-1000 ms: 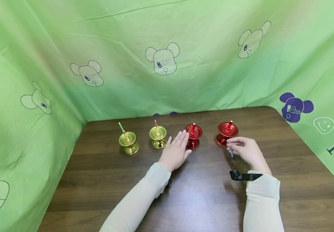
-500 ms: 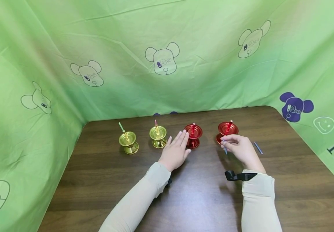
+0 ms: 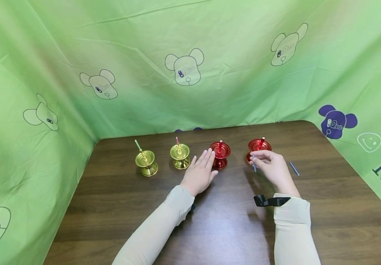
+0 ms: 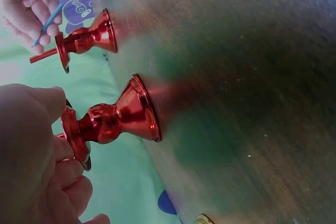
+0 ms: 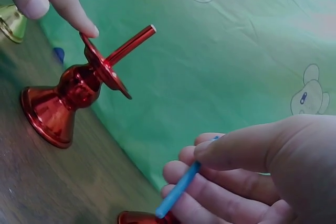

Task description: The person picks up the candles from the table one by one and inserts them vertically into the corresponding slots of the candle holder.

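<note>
My right hand [image 3: 273, 171] pinches a thin blue candle [image 5: 178, 192] between thumb and fingers, in front of the right-hand red candle holder [image 3: 258, 143]. That holder is partly hidden by the hand and has a red stem standing up from its dish. With fingers straight, my left hand [image 3: 198, 175] touches the dish rim of the other red candle holder [image 3: 221, 162]. The right wrist view shows a fingertip on that rim and the red stem [image 5: 131, 44] rising bare from the dish. Both red holders stand upright on the table.
To the left stand two gold candle holders, one with a green candle [image 3: 138, 145] leaning in it, the other with a pink candle [image 3: 177, 140]. A second blue candle [image 3: 294, 168] lies on the wooden table [image 3: 230, 228] right of my right hand. Green cloth [image 3: 137, 106] hangs behind.
My right hand has moved left and slightly away from me with the blue candle, uncovering the other blue candle on the table. My left hand stays in place.
</note>
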`<state>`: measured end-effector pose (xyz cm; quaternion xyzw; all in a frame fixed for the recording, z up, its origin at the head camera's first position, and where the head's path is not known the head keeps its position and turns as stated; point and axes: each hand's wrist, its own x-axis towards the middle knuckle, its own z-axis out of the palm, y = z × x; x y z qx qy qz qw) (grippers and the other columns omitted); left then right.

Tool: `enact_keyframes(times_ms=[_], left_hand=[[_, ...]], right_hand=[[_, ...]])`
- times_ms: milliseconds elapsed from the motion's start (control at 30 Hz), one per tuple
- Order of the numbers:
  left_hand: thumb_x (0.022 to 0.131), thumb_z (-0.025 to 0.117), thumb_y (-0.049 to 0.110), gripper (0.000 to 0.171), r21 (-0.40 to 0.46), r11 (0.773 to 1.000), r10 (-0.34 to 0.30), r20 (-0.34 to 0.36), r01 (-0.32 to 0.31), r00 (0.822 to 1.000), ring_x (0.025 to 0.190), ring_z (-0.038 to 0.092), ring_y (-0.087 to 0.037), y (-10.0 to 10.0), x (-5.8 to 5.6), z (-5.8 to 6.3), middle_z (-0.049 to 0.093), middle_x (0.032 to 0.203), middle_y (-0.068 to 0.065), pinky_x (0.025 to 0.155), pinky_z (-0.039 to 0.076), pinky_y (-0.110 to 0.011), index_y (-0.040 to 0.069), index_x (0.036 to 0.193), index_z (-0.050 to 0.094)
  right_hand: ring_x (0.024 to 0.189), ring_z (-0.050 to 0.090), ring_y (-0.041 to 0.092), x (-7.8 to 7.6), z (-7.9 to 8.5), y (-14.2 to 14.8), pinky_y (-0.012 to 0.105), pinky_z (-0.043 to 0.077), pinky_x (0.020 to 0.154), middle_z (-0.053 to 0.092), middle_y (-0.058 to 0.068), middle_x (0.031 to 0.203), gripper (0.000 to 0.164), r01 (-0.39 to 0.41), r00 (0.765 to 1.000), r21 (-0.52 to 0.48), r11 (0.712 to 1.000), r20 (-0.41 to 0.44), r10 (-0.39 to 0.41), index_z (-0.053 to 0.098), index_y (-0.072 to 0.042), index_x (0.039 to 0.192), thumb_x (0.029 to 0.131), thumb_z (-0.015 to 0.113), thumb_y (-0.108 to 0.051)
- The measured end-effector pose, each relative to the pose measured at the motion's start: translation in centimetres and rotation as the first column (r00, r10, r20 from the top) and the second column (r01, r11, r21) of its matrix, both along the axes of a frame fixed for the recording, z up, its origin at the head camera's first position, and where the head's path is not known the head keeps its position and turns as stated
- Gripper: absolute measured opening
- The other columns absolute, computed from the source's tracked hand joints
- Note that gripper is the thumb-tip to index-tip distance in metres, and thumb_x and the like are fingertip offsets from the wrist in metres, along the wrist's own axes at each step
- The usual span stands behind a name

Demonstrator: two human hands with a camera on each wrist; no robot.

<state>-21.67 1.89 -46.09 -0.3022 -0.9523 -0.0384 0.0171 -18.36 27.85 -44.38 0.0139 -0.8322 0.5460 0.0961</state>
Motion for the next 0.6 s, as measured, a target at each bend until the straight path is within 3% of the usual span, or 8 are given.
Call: enact_keyframes(times_ms=[267,600], left_hand=[[0.108,0.043,0.043,0.068,0.007,1.0,-0.006,-0.005,0.006,1.0,0.154,0.018,-0.019,0.0,0.0,0.1,0.019,0.168,-0.006,0.122,0.025,-0.045,0.008,0.162,0.022],[0.108,0.044,0.043,0.067,0.004,1.0,-0.013,-0.014,0.013,1.0,0.154,0.02,-0.019,0.0,0.1,0.3,0.022,0.168,-0.007,0.122,0.026,-0.046,0.007,0.161,0.025]], right_hand=[[0.083,0.067,-0.006,-0.4,-0.1,-0.8,0.009,0.052,0.071,0.072,0.029,0.104,0.025,0.078,0.994,0.01,0.997,-0.073,-0.077,0.069,0.01,0.118,0.096,0.068,-0.003],[0.081,0.066,-0.01,-0.8,-0.3,-2.1,0.01,0.053,0.074,0.068,0.037,0.107,0.023,0.084,0.984,-0.129,0.988,-0.148,-0.103,0.067,0.014,0.117,0.096,0.065,0.004]])
